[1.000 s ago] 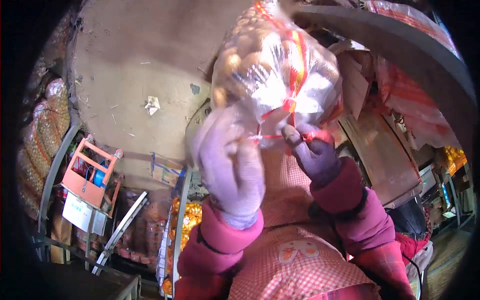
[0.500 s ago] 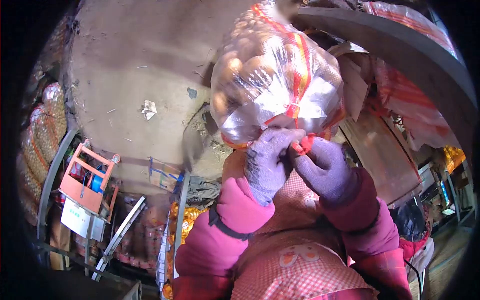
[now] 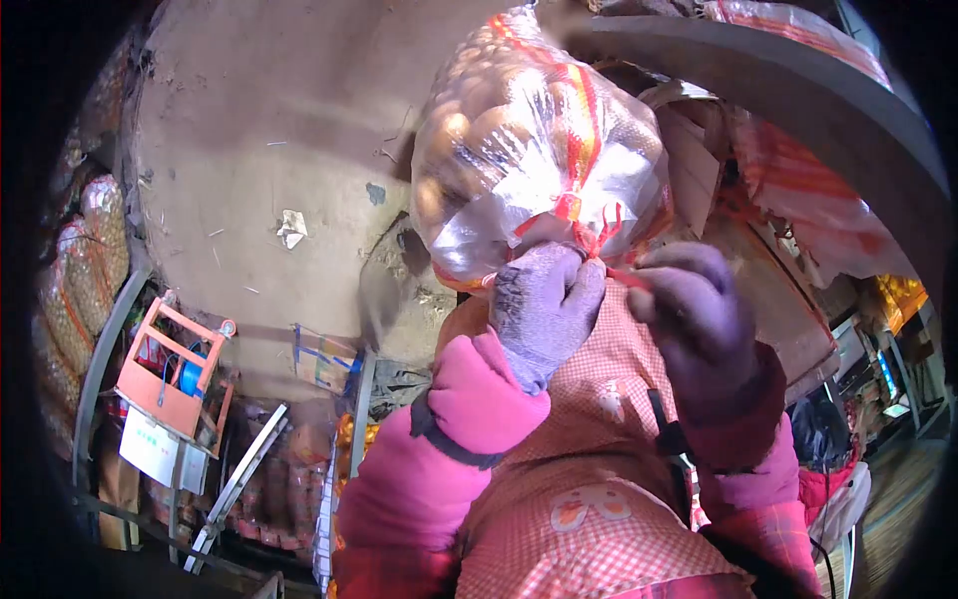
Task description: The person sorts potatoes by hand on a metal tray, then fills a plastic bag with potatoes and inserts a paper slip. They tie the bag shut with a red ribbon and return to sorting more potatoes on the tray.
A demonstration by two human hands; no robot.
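A full clear plastic sack (image 3: 499,130) of what look like potatoes stands before me, with a red and yellow stripe down its side. Its gathered neck points toward me, and a red string (image 3: 596,238) is looped around it. My left hand (image 3: 547,304), in a purple-grey knitted glove, pinches the string at the neck, thumb and fingers pressed together. To the right, my right hand (image 3: 699,314), in a matching glove, is smeared by motion. A red strand stretches from the neck to its fingertips, which appear closed on it.
A curved grey metal bar (image 3: 788,80) arches over the upper right, near red-striped sacks (image 3: 808,190). An orange metal frame (image 3: 170,369) stands at the left, with filled sacks (image 3: 85,270) behind it. Paper scrap (image 3: 291,229) lies on the floor.
My right hand has moved away to the right, drawing the red strand out from the neck. The left hand stays at the neck, and red string ends now show above it.
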